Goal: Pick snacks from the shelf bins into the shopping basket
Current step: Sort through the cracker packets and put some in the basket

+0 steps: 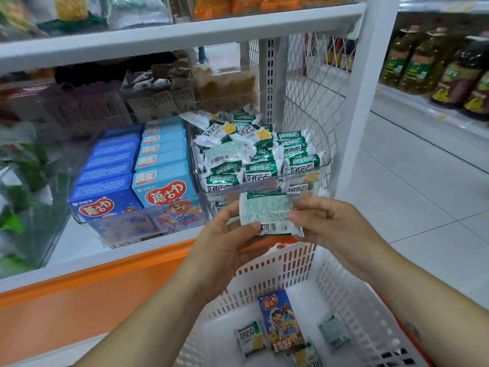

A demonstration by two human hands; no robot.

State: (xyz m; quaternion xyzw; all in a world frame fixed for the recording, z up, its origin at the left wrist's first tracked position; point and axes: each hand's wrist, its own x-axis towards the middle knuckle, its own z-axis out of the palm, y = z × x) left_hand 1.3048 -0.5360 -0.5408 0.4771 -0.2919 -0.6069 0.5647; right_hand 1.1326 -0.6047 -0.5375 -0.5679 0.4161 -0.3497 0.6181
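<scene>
The white shopping basket (277,266) sits nearest, its close edge cut off by the bottom of the frame, so only part of its floor shows. On that floor lie a dark blue snack box (281,321), a green-and-white packet (250,337) to its left and a paler packet (334,332) to its right. One more packet (304,354) lies partly under the box and is cut by the frame edge (its print cannot be read). Above the basket's far rim both hands hold a snack packet (270,215) between them, barcode side toward the camera, so its front is hidden. The left hand (225,247) grips the packet's left edge, thumb on the face near the barcode, fingers out of sight behind it. The right hand (336,223) pinches the right edge with its fingertips. The packet hangs just in front of a clear bin (326,165) heaped with green packets (254,154), and it covers part of that bin's lower front. Left of it a second clear bin (119,223) holds rows of blue boxes (158,154). Behind these, brownish packages (158,99) are blurred and hard to identify, as are the goods above the upper shelf (158,35) and the oil bottles (434,67) far right
</scene>
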